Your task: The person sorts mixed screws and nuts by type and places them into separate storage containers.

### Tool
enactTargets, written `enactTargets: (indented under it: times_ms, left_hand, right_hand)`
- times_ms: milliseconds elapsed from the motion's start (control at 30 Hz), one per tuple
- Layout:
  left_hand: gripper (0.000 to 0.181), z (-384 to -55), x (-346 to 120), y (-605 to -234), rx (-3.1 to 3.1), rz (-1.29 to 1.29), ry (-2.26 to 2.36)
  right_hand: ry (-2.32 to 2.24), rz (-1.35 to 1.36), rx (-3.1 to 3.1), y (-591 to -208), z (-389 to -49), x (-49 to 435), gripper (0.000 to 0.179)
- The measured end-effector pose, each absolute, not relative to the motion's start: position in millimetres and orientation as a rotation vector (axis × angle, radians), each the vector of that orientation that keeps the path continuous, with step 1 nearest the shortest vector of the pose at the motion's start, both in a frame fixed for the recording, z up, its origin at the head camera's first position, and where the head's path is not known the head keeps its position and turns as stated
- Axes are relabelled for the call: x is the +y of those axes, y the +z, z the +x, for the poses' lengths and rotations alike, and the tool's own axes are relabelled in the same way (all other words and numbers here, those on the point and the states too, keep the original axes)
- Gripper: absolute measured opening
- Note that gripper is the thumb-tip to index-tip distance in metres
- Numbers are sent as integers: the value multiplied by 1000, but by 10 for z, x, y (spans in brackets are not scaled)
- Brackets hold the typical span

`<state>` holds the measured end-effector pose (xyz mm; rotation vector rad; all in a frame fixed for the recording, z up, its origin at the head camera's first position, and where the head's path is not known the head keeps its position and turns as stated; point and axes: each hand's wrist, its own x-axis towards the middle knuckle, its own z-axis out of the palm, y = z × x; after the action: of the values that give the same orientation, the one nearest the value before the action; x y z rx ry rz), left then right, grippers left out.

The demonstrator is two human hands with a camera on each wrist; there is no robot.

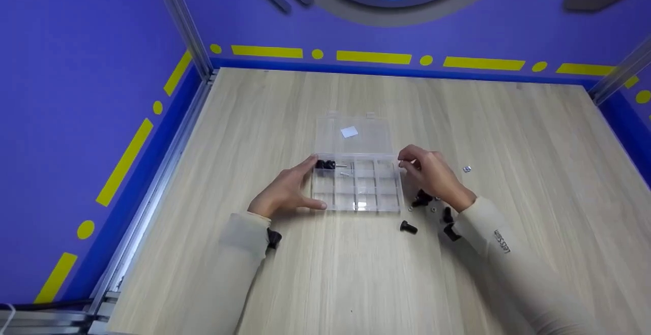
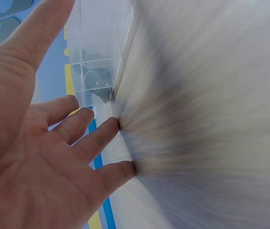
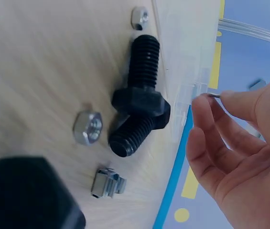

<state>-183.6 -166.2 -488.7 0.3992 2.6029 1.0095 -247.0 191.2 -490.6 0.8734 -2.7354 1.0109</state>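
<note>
A clear compartment box (image 1: 365,200) lies on the table, its lid (image 1: 374,142) laid open to the back. My left hand (image 1: 287,188) is spread along the box's left side, thumb at the front corner and fingers toward the back, all fairly straight. Black bolts (image 1: 325,164) and small silver screws sit in the back-left compartments. Beside the box's right edge, my right hand (image 1: 432,172) pinches a thin metal piece (image 3: 213,95) between thumb and forefinger; its kind is mostly hidden by the fingertips.
Under and near my right wrist lie black bolts (image 3: 142,67), silver nuts (image 3: 88,128) and a small metal clip-like part (image 3: 107,182). One more bolt (image 1: 408,227) lies in front. A silver part (image 1: 467,169) lies farther right. A white paper piece (image 1: 349,131) shows at the lid.
</note>
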Motion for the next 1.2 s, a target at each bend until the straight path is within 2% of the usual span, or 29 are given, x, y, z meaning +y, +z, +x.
enactTargets:
  times_ms: [233, 533, 933, 1200]
  left_hand:
    - [121, -1832, -1670, -4897, 2595, 384, 1025]
    - [121, -1831, -1674, -4908, 2604, 394, 1023]
    - [120, -1846, -1663, -4910, 2599, 399, 1050]
    - [118, -1853, -1665, -4922, 2614, 389, 1039]
  right_hand:
    - [1003, 900, -2691, -4840, -2476, 1841, 15]
    - [936, 1001, -2636, -4752, -2483, 1618, 18]
    - [1009, 1175, -2718, -4629, -2497, 1193, 13]
    - [916, 1324, -2664, -4645, -2544, 961, 23]
